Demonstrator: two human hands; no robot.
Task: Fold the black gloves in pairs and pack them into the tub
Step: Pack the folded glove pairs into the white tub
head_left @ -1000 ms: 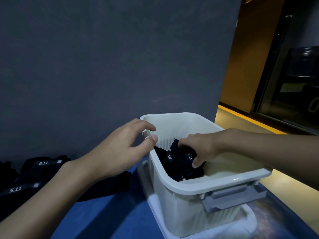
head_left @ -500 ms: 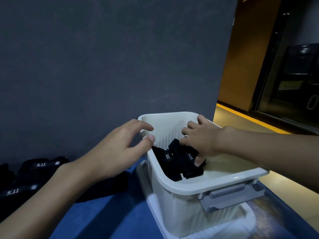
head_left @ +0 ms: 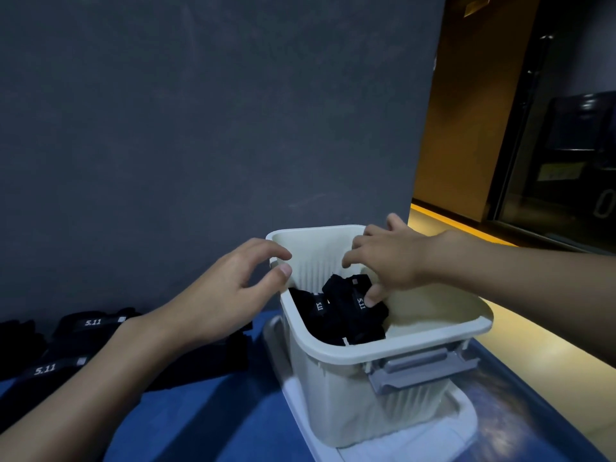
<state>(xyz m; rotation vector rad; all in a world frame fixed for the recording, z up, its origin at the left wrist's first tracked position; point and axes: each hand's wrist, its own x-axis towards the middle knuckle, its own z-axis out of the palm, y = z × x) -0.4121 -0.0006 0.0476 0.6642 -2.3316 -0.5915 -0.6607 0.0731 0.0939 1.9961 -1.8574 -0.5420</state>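
Observation:
A cream plastic tub [head_left: 400, 349] stands on the blue surface, right of centre. Folded black gloves [head_left: 346, 316] with white "5.11" labels lie inside it, against its left wall. My right hand [head_left: 390, 258] hovers over the tub's far side with its fingers spread, and only the thumb tip rests on the top glove bundle. My left hand [head_left: 226, 295] is just outside the tub's far left corner, fingers curled apart, thumb close to the rim, holding nothing. More black gloves [head_left: 66, 345] lie on the surface at the left, partly hidden by my left forearm.
The tub sits on a pale lid [head_left: 461, 425], and a grey latch [head_left: 423, 368] hangs on its near side. A dark grey wall [head_left: 200, 128] rises right behind the surface. The blue tabletop [head_left: 216, 421] ends at the right, beside a yellow-lit floor [head_left: 540, 331].
My right hand has let go of the glove bundle, opened and risen toward the tub's far rim. The bundle stays in the tub. My left hand has barely moved.

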